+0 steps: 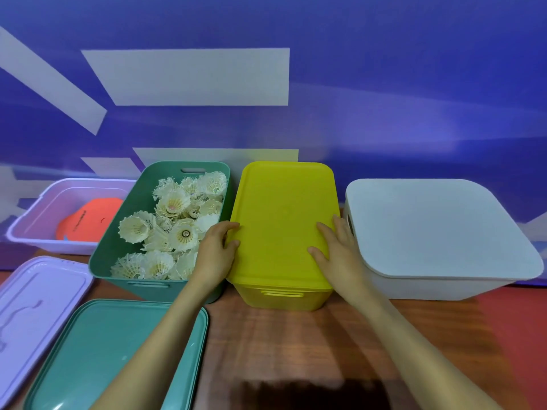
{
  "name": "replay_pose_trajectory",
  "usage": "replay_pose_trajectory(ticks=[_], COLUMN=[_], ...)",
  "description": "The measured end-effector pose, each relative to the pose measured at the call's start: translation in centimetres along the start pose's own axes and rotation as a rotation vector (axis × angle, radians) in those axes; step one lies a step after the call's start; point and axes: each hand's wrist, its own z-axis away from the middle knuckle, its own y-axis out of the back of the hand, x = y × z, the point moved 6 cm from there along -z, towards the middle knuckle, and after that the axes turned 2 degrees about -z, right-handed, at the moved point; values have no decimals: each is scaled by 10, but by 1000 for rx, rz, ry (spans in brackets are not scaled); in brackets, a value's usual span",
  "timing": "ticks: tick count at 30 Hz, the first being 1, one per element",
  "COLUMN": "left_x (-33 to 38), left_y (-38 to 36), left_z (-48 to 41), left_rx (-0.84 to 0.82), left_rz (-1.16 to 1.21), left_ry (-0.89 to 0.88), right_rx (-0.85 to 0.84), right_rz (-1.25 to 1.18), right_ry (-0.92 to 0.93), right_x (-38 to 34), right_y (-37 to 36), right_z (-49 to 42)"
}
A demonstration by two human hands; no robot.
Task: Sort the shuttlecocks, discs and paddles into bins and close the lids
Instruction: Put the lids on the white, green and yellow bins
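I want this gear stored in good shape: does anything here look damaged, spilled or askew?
Nothing is spilled or askew. The only oddity is the shuttlecocks in the green bin: several have ragged, frayed feather edges, plainest toward the far end.
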Motion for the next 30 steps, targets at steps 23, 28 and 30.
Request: replay_pose_trajectory(ticks=[23,28,30], left_x=[-8,-7,-8], left_y=[-32,-33,-34], left_z=[64,61,57], left_rx=[-27,4,41], left_rz=[-440,-288,-166], left_ry=[-795,-631,-529], right_rx=[21,-48,-58], right_rz=[164,160,97], right_ry=[832,624,550], right_x=[-11,-12,-14], right_y=[-25,-28,-27], right_z=[49,39,35])
